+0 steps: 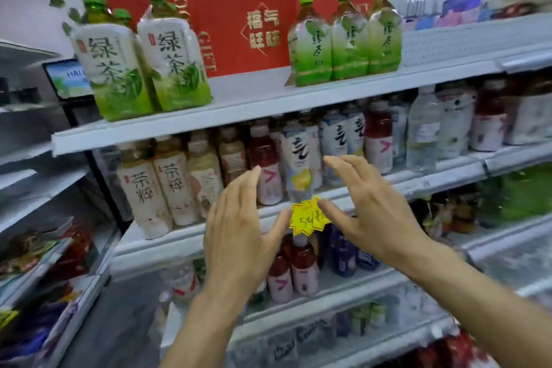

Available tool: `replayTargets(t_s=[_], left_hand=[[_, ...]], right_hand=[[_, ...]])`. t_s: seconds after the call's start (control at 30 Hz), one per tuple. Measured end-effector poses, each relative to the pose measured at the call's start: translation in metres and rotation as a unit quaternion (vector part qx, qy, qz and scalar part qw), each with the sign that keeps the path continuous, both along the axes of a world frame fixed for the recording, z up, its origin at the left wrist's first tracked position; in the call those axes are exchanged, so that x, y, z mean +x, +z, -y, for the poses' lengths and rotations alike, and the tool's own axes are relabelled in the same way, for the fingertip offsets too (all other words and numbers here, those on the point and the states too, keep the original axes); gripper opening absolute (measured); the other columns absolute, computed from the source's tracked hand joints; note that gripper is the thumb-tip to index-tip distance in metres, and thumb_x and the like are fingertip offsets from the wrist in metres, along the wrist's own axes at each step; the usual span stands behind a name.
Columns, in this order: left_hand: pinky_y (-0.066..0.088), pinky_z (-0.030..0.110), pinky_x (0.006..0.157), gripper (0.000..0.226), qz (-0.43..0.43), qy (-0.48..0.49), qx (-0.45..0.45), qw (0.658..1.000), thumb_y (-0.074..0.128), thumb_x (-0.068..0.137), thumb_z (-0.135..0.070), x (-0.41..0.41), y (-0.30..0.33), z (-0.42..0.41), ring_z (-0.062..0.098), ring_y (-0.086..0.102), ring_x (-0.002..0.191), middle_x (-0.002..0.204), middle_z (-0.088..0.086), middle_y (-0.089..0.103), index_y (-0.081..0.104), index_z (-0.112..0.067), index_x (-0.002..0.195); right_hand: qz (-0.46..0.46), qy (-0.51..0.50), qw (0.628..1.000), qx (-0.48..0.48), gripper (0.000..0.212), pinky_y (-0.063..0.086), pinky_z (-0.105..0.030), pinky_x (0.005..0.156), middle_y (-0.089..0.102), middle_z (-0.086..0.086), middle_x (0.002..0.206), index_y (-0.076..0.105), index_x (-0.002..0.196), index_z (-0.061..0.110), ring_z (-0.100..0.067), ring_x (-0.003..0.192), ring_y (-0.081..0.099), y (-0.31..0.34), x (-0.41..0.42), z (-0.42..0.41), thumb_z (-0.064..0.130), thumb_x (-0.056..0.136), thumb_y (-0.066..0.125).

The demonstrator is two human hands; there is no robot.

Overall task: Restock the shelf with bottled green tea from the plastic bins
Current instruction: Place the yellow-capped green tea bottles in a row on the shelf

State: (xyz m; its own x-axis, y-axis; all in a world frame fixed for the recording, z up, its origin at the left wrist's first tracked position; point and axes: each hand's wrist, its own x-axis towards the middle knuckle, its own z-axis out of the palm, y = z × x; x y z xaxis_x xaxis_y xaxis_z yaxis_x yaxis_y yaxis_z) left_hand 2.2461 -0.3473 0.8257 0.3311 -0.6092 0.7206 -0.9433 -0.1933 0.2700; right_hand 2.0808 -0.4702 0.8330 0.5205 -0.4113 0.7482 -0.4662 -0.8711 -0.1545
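Large green tea bottles with green caps stand on the white top shelf point(257, 104): a pair at the left point(140, 69) and three at the right point(346, 48). Between the two groups the shelf surface is bare. My left hand point(239, 227) and my right hand point(367, 206) are raised side by side in front of the middle shelf, palms facing each other, fingers straight and spread. Neither hand holds anything. No plastic bin is in view.
A big red gift box point(227, 9) stands behind the bottles on the top shelf. The middle shelf holds several smaller tea and juice bottles point(167, 185). A yellow star price tag point(307, 216) hangs on its edge between my hands. Lower shelves carry more drinks; snack racks sit at left.
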Motion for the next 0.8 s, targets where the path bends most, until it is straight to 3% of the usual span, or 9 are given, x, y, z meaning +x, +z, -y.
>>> replayTargets(t_s=[0.07, 0.17, 0.3, 0.53, 0.67, 0.8], left_hand=[[0.043, 0.041, 0.104, 0.069, 0.010, -0.023, 0.019, 0.999, 0.054, 0.090, -0.058, -0.047, -0.019, 0.015, 0.019, 0.048, 0.129, 0.140, 0.000, 0.054, 0.044, -0.019, 0.147], [0.045, 0.046, 0.103, 0.070, 0.022, -0.053, 0.077, 0.995, 0.047, 0.089, -0.063, -0.122, -0.050, 0.045, 0.025, 0.052, 0.126, 0.137, 0.002, 0.056, 0.048, -0.018, 0.143], [0.040, 0.047, 0.108, 0.068, 0.000, -0.100, 0.163, 0.982, 0.063, 0.090, -0.054, -0.222, -0.096, 0.088, 0.028, 0.048, 0.131, 0.142, 0.004, 0.051, 0.045, -0.020, 0.147], [0.041, 0.041, 0.106, 0.058, -0.067, -0.189, 0.232, 0.952, 0.053, 0.094, -0.057, -0.371, -0.147, 0.152, 0.020, 0.043, 0.134, 0.143, -0.005, 0.047, 0.044, -0.029, 0.144], [0.039, 0.039, 0.107, 0.056, -0.062, -0.231, 0.277, 0.931, 0.053, 0.095, -0.056, -0.434, -0.168, 0.197, 0.022, 0.042, 0.135, 0.142, -0.004, 0.049, 0.047, -0.028, 0.144], [0.039, 0.041, 0.108, 0.064, -0.042, -0.249, 0.314, 0.915, 0.053, 0.095, -0.056, -0.484, -0.185, 0.263, 0.024, 0.043, 0.136, 0.145, 0.001, 0.048, 0.040, -0.024, 0.149]], right_hand=[[-0.032, -0.036, 0.999, 0.002, 0.060, 0.053, -0.038, 0.075, 0.055, -0.007, 0.129, 0.049, 0.138, 0.012, -0.029, 0.106, 0.059, -0.021, -0.056, 0.007, 0.038, 0.087, 0.068], [-0.084, -0.085, 0.993, 0.014, 0.057, 0.054, -0.039, 0.076, 0.060, -0.007, 0.122, 0.052, 0.134, 0.012, -0.030, 0.101, 0.062, -0.049, -0.148, 0.021, 0.039, 0.086, 0.065], [-0.150, -0.158, 0.974, 0.067, 0.057, 0.053, -0.038, 0.068, 0.064, -0.008, 0.116, 0.055, 0.133, 0.011, -0.032, 0.095, 0.065, -0.087, -0.272, 0.042, 0.038, 0.085, 0.071], [-0.166, -0.232, 0.937, 0.200, 0.062, 0.047, -0.042, 0.084, 0.052, -0.007, 0.131, 0.038, 0.146, 0.019, -0.032, 0.118, 0.053, -0.141, -0.446, 0.074, 0.040, 0.092, 0.060], [-0.178, -0.280, 0.912, 0.239, 0.068, 0.045, -0.039, 0.087, 0.048, -0.004, 0.140, 0.025, 0.152, 0.022, -0.026, 0.125, 0.049, -0.162, -0.512, 0.108, 0.040, 0.095, 0.055], [-0.187, -0.312, 0.888, 0.283, 0.066, 0.044, -0.037, 0.093, 0.042, -0.001, 0.148, 0.026, 0.151, 0.022, -0.022, 0.135, 0.040, -0.183, -0.569, 0.158, 0.043, 0.095, 0.054]])
